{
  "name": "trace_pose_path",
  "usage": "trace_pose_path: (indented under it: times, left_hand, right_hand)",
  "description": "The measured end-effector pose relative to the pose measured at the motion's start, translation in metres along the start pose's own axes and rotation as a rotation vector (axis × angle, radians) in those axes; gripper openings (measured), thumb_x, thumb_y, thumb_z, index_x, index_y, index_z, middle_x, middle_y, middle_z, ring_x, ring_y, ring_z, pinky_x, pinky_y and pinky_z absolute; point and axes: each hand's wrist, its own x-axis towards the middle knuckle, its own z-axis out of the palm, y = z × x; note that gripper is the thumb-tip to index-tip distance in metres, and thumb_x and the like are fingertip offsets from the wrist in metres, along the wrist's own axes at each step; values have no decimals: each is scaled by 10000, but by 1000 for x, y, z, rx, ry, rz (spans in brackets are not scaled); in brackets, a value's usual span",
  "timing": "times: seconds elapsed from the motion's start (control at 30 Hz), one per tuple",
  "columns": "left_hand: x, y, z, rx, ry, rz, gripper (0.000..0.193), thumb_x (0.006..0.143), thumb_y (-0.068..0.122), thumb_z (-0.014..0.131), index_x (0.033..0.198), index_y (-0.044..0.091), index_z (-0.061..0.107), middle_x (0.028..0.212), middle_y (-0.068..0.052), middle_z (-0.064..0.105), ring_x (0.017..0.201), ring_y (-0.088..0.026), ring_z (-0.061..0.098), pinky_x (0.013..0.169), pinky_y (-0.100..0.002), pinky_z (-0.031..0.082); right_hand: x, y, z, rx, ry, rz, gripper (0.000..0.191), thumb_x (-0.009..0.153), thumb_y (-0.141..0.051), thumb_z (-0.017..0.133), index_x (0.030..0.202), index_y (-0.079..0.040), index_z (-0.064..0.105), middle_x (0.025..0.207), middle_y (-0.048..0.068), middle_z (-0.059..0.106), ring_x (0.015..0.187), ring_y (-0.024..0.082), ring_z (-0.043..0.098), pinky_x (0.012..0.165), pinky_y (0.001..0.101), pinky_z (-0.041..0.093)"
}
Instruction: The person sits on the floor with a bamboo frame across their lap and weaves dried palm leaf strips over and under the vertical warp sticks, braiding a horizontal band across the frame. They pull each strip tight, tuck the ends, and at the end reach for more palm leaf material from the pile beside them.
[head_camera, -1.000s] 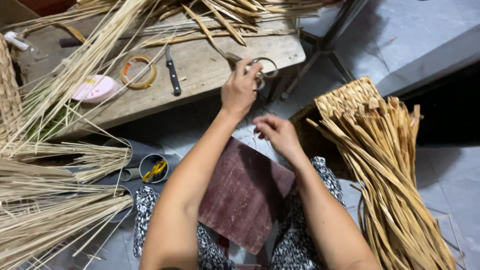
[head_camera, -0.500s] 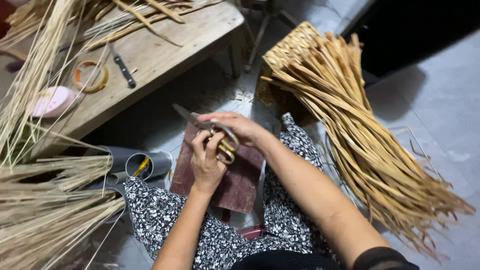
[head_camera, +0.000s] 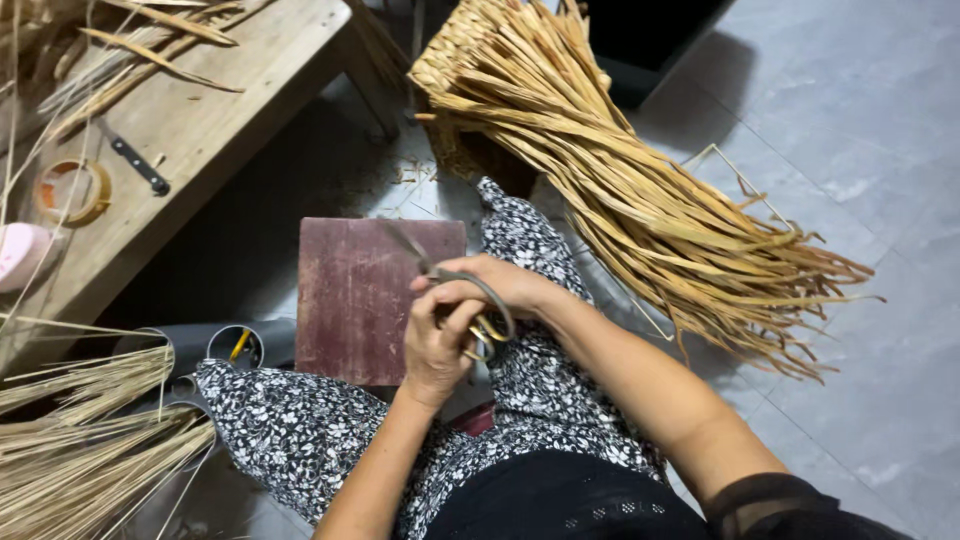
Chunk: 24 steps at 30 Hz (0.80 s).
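Item, far right: a half-woven basket (head_camera: 500, 75) trailing long straw strips, lying untouched. Item, centre: a maroon board (head_camera: 360, 290) on your lap. Item: scissors (head_camera: 470, 300), clasped by your left hand (head_camera: 440, 340) and right hand (head_camera: 505, 285) together; better kept blades away.

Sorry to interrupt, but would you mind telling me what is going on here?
A seated person holds a pair of scissors in both hands, left hand and right hand, above a dark red board on the lap. A half-woven basket with long loose straw strips lies on the floor ahead. A knife and a tape roll lie on the wooden bench.
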Motion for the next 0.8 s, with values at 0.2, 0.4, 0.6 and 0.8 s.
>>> trace_pose_path:
  times: [0.2,0.4,0.6,0.8]
  left_hand:
    - [36,58,10,-327,-248,266,774,854,199,848,1513,311,459,1578,-153,390,1301,-275,591,1139,-427,537]
    - [74,60,60,-848,-269,-504,911,911,394,744,1608,26,287,1626,-218,355,1465,-332,482,1171,-443,458]
    - [111,30,164,-1166,-320,-849,919,902,497,745,1523,-83,395,1551,-260,483,1440,-292,452,1165,-366,339]
    - [123,16,222,-1225,-291,-1181,945,791,591,761,1394,-92,508,1339,-235,650,1253,-306,624,1051,-400,478]
  right_hand:
    - [-134,-43,-25,-244,370,-31,558,942,-302,669,1447,-80,582,1052,136,710,927,162,691,821,323,573]
    - [-215,-71,-128,-314,924,-410,609,897,-169,755,1445,-95,499,1152,130,732,833,136,633,743,279,520]
    - [-162,-57,-242,-808,940,-102,734,813,-280,891,1392,-72,491,1190,80,635,1052,170,596,895,321,495]
    - [-121,-42,-270,-505,712,36,743,780,-417,838,1367,-103,509,1110,11,616,1004,129,570,856,277,480]
